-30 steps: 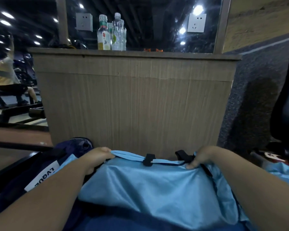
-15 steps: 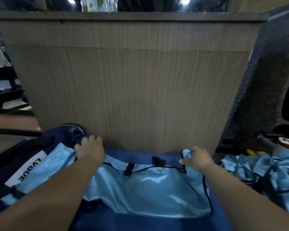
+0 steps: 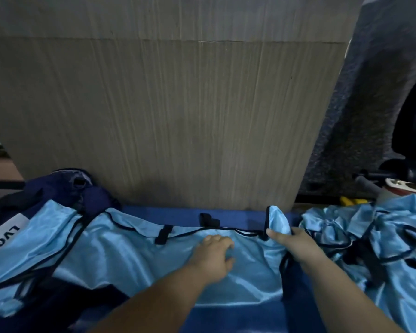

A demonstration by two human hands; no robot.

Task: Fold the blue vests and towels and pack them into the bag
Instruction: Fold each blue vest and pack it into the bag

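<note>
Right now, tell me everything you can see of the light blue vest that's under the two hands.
The light blue vest is shiny, satin-like fabric edged in thin black trim, with a black tab at its far edge. It lies spread and wrinkled across a blue surface in front of a wooden panel. The right hand grips its right end, which stands upright. The left hand rests on its middle with bent fingers.

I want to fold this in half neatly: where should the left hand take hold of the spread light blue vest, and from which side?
Probably the vest's left end, pinched at the black-trimmed far edge from above. The right hand pinches the raised right end while the left hand rests mid-cloth; a matching end grip would keep the sheet level.
</note>
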